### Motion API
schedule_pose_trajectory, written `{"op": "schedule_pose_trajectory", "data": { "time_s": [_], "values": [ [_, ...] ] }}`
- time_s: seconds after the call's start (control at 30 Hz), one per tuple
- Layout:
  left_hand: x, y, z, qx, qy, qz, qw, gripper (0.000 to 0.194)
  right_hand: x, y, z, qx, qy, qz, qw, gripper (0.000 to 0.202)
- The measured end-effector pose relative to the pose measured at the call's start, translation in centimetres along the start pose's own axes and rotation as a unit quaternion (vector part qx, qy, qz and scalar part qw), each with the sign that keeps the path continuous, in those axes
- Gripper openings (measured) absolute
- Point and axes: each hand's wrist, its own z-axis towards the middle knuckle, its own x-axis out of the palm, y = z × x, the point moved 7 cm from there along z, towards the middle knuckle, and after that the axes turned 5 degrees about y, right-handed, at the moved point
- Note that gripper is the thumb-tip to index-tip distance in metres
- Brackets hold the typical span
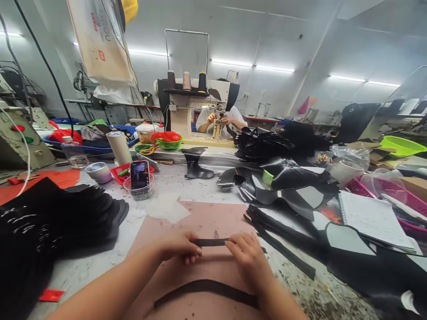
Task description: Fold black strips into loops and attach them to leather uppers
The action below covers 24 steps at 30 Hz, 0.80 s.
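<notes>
Between my two hands a narrow black strip [211, 242] is stretched level over a pinkish board [200, 222]. My left hand [182, 246] pinches its left end between thumb and fingers. At the other end, the fingers of my right hand [245, 253] close on the strip, with a short tip showing beyond them. Nearer to me, a second black strip [203, 286] lies curved on the board, its right end hidden by my right wrist. More black strips [283, 249] lie bundled just right of the board.
On the left rises a tall stack of black pieces [66, 218]. A phone [139, 175] leans in a clear bowl. Black leather-like pieces [293, 173] and a spiral notebook [373, 218] cover the right. Behind stands a sewing machine [183, 113], with another person's hands [220, 119] at it.
</notes>
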Motion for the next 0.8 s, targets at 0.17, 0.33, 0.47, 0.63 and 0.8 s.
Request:
{"op": "schedule_pose_trajectory", "data": {
  "time_s": [0.17,0.33,0.47,0.63,0.8],
  "values": [
    [-3.1,-0.1,-0.6,0.01,-0.105,0.132,0.986,0.011,3.1,-1.9,0.5,0.067,0.073,-0.011,0.995,0.025],
    [-0.6,-1.5,-1.7,0.119,-0.186,0.299,0.928,0.023,5.4,0.4,2.6,0.05,0.139,-0.011,0.989,0.023],
    [2.1,-1.1,-1.7,0.168,-0.173,0.384,0.891,0.041,6.5,1.6,3.9,0.041,0.184,-0.009,0.982,0.018],
    [1.8,-0.8,-1.3,0.226,-0.252,0.52,0.784,0.032,5.3,0.4,2.9,0.051,0.214,-0.006,0.975,0.019],
    [-0.4,-0.1,-0.6,0.244,-0.302,0.512,0.766,0.026,2.3,-4.5,0.2,0.166,0.174,-0.022,0.97,0.014]
  ]
}}
